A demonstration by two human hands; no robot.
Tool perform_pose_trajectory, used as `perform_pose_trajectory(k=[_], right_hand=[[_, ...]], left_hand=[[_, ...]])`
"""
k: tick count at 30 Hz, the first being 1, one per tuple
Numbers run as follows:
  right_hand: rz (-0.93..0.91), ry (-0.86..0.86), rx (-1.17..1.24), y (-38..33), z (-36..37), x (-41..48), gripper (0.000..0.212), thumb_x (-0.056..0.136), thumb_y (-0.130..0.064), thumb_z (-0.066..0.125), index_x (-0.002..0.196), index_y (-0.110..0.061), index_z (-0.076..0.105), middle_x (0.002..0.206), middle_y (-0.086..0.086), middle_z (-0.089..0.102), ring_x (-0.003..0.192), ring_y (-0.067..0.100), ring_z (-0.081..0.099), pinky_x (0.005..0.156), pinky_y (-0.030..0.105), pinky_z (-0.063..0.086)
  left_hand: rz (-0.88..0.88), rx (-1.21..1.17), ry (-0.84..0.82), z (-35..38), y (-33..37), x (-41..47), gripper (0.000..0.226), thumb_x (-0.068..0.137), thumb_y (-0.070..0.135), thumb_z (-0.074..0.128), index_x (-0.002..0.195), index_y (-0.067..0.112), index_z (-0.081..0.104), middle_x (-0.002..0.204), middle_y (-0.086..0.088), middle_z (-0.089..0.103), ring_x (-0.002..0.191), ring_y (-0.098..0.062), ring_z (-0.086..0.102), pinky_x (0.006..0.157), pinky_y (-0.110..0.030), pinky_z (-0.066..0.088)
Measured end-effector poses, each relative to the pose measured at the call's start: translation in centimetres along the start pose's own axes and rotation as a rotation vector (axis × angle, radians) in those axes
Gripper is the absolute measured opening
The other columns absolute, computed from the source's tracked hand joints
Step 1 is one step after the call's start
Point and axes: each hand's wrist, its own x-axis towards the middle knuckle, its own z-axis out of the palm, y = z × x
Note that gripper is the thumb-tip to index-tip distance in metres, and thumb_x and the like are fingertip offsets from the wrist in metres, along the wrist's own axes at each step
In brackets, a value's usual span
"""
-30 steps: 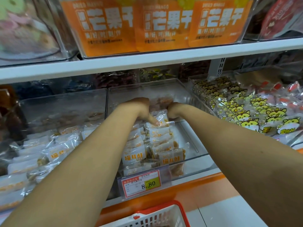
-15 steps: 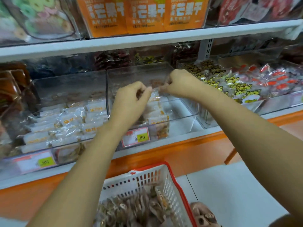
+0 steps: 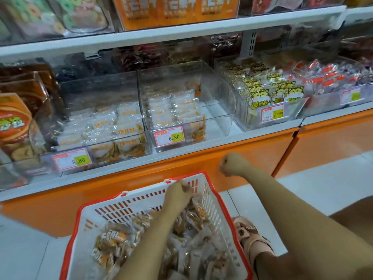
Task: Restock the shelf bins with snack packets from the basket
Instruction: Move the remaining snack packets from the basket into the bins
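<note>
Many snack packets (image 3: 113, 243) heaped in red-rimmed basket (image 3: 96, 217) on floor. Left hand (image 3: 177, 196) down among them near far wall, fingers curled; whether gripping packet, cannot tell. Right hand (image 3: 233, 164) beyond basket, before orange shelf base (image 3: 60, 209), clenched, nothing seen in it. Farther: clear middle bin (image 3: 218, 118) part filled, right side bare.

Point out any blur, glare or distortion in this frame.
Head view: motion blur smears the snack packets in the basket and the left hand; glare whitens the walls of the clear middle bin; the 8.80 price tag is legible.
</note>
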Motion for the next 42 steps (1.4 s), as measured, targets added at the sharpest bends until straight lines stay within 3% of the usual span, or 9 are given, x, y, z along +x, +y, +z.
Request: perform_pose_trajectory(k=[5, 10, 18, 22, 24, 28, 31, 36, 42], right_hand=[[0.155, -0.058, 0.037, 2.5, 6.4, 0.6, 0.021, 0.09, -0.014, 0.059, 0.099, 0.002, 0.07, 0.083, 0.011, 0.066, 0.07, 0.017, 0.056, 0.077, 0.035, 0.056], [0.119, -0.056, 0.053, 2.7, 8.3, 0.1, 0.029, 0.088, 0.002, 0.042, 0.085, 0.003, 0.071, 0.063, 0.005, 0.051, 0.052, 0.015, 0.044, 0.047, 0.02, 0.037], [0.146, -0.085, 0.158, 3.7, 8.5, 1.0, 0.03, 0.088, -0.002, 0.044, 0.097, 0.005, 0.071, 0.075, 0.007, 0.06, 0.061, 0.017, 0.052, 0.058, 0.023, 0.045], [0.179, -0.038, 0.124, 3.0, 7.2, 1.4, 0.024, 0.092, -0.008, 0.046, 0.075, 0.0, 0.061, 0.067, 0.003, 0.051, 0.058, 0.013, 0.047, 0.058, 0.025, 0.044], [0.16, 0.047, 0.175, 2.0, 5.6, 1.7, 0.023, 0.095, -0.014, 0.05, 0.08, 0.0, 0.061, 0.069, 0.003, 0.053, 0.062, 0.013, 0.051, 0.065, 0.029, 0.05], [-0.022, -0.293, 0.216, -0.9, 1.8, 0.3, 0.059, 0.081, -0.054, 0.064, 0.116, -0.007, 0.064, 0.113, 0.007, 0.067, 0.101, 0.019, 0.064, 0.095, 0.037, 0.051], [-0.145, -0.546, 0.279, -3.1, -0.2, -1.5, 0.056, 0.08, -0.042, 0.07, 0.125, -0.011, 0.058, 0.119, 0.005, 0.065, 0.101, 0.017, 0.066, 0.093, 0.031, 0.052], [-0.288, -0.509, 0.349, -3.7, -2.9, -2.9, 0.06, 0.067, -0.038, 0.08, 0.119, -0.012, 0.063, 0.116, 0.005, 0.068, 0.111, 0.021, 0.062, 0.098, 0.032, 0.049], [-0.532, -0.337, 0.752, -5.6, -6.9, -5.3, 0.046, 0.068, -0.003, 0.079, 0.111, -0.013, 0.064, 0.106, 0.01, 0.071, 0.097, 0.023, 0.066, 0.088, 0.029, 0.054]], left_hand=[[-0.104, 0.105, -0.116, 5.2, -2.6, 1.0, 0.025, 0.092, 0.014, 0.05, 0.111, 0.014, 0.066, 0.112, -0.004, 0.067, 0.094, -0.017, 0.064, 0.088, -0.03, 0.053], [-0.193, 0.127, -0.053, 7.6, -3.0, 1.5, 0.025, 0.093, 0.023, 0.051, 0.115, 0.016, 0.06, 0.111, -0.002, 0.065, 0.092, -0.016, 0.06, 0.077, -0.025, 0.046], [-0.316, 0.234, -0.039, 7.6, -3.3, 2.4, 0.035, 0.088, 0.007, 0.057, 0.122, 0.015, 0.056, 0.12, -0.004, 0.063, 0.106, -0.023, 0.06, 0.084, -0.03, 0.05], [-0.408, 0.059, -0.152, 4.0, -2.5, 2.2, 0.009, 0.084, 0.005, 0.063, 0.092, 0.002, 0.066, 0.09, -0.011, 0.073, 0.079, -0.022, 0.07, 0.075, -0.031, 0.058], [-0.452, -0.215, -0.171, 1.3, -1.5, 1.3, 0.012, 0.087, 0.003, 0.06, 0.077, 0.001, 0.065, 0.067, -0.009, 0.069, 0.055, -0.016, 0.063, 0.055, -0.026, 0.054], [-0.162, -0.426, -0.206, -4.6, 0.1, -2.5, 0.011, 0.089, 0.004, 0.063, 0.078, 0.003, 0.064, 0.066, -0.006, 0.067, 0.056, -0.009, 0.063, 0.057, -0.019, 0.051], [0.01, -0.46, -0.223, -7.3, 1.6, -4.7, 0.006, 0.088, 0.004, 0.062, 0.083, 0.005, 0.064, 0.065, 0.001, 0.067, 0.06, -0.008, 0.062, 0.063, -0.02, 0.051], [0.224, -0.365, -0.167, -10.4, 5.3, -7.6, 0.009, 0.087, 0.005, 0.063, 0.084, 0.013, 0.067, 0.069, 0.005, 0.067, 0.064, -0.003, 0.06, 0.064, -0.015, 0.048], [0.388, -0.389, 0.092, -13.0, 10.6, -7.0, 0.013, 0.084, 0.009, 0.068, 0.087, 0.022, 0.068, 0.071, 0.005, 0.071, 0.068, -0.007, 0.065, 0.069, -0.017, 0.053]])
